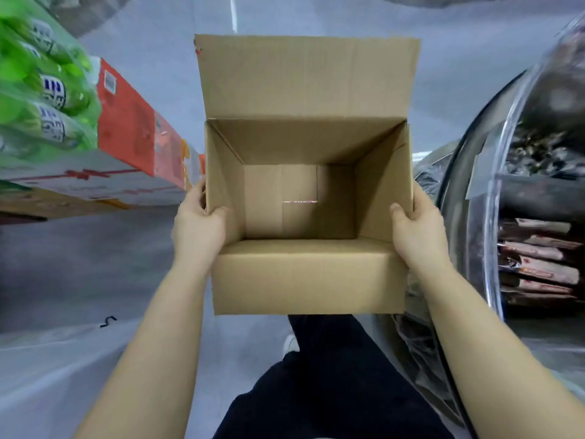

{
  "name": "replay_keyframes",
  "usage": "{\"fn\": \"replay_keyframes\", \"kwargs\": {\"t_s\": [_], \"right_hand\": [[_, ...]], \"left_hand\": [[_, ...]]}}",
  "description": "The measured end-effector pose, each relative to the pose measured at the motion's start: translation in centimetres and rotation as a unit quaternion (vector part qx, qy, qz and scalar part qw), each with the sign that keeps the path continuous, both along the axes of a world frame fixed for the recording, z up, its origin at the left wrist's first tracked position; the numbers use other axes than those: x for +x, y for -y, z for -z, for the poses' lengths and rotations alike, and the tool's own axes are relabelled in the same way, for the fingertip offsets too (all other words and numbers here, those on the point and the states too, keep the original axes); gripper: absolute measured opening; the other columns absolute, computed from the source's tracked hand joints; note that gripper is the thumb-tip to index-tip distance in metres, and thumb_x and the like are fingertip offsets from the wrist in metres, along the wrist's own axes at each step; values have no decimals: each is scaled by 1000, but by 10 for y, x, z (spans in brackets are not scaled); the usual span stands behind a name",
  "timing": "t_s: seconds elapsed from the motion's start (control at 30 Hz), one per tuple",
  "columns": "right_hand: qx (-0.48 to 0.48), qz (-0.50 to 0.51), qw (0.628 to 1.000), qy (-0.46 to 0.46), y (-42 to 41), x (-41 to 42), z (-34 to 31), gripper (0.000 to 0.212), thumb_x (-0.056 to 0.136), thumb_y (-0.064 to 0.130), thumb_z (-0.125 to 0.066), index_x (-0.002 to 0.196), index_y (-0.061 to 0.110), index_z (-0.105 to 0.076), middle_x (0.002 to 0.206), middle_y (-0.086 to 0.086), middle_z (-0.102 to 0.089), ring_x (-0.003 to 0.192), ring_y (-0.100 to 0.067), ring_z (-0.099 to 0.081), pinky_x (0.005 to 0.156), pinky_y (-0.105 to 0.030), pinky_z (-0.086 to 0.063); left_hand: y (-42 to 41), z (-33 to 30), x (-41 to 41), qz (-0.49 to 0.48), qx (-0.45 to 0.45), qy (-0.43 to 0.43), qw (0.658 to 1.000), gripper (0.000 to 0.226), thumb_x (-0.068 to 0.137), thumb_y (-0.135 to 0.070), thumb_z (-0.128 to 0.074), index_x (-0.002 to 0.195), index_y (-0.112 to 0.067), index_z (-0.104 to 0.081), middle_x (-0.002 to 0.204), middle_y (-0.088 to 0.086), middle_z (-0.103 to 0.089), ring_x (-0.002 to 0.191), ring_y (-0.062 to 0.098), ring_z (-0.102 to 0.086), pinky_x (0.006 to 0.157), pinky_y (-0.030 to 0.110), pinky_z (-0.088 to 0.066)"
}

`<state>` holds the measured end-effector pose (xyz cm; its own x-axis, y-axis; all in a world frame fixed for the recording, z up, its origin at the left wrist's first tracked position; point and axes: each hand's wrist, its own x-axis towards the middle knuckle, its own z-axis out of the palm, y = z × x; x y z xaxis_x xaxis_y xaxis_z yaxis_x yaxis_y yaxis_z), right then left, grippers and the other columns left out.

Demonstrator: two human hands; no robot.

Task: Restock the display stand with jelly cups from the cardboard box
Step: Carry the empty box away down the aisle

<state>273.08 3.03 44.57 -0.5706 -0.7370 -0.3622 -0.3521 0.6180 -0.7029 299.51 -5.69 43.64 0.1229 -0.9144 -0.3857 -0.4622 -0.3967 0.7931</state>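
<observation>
Cardboard box [308, 274] held level above the floor, flaps open, no jelly cups visible inside. Gripped at both side walls: left hand [198, 224] and right hand [418, 231], fingers clenched over the rims. Display stand [512, 191] close right.

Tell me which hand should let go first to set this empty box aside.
Left, probably. Both the left hand and right hand grip the cardboard box alike, but open floor lies on the left, while the clear display stand crowds the right.
</observation>
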Motion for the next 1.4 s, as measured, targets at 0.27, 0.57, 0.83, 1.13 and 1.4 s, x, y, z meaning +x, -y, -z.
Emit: {"fn": "replay_keyframes", "kwargs": {"t_s": [0.27,0.57,0.83,1.13,1.4], "right_hand": [[-4,28,1000,0,141,-77,-54,41,91,13,-41,127,30,-47,111,-3,-64,98,-29,-58,79,-37,-44],[-21,76,997,1,301,-157,-68,44,90,12,-41,131,29,-46,116,-4,-64,105,-30,-58,91,-44,-48],[-39,229,973,14,415,-257,-74,41,91,14,-40,124,36,-49,99,6,-66,90,-22,-62,82,-40,-51],[-44,392,919,-2,455,-412,-77,35,91,17,-40,116,39,-50,82,18,-59,84,-19,-61,80,-39,-52],[-63,433,899,11,482,-615,-85,41,93,17,-40,128,37,-47,98,6,-66,90,-23,-63,87,-44,-51]], "left_hand": [[166,-49,-85,4,-5,-112,994,41,81,6,-49,111,-20,-59,103,6,-67,99,26,-62,92,45,-48],[350,-71,-178,46,-37,-128,990,39,79,-1,-51,106,-26,-64,90,-12,-70,77,3,-65,65,22,-49],[537,-85,-326,232,-21,-114,966,47,69,-8,-49,96,-43,-66,89,-16,-72,89,13,-68,85,41,-53],[624,-82,-558,379,3,-128,917,42,73,-8,-51,78,-48,-66,78,-19,-71,81,15,-65,83,42,-51],[661,-104,-788,433,-11,-132,891,52,74,-7,-50,85,-56,-64,82,-24,-71,80,5,-66,75,32,-52]]}}
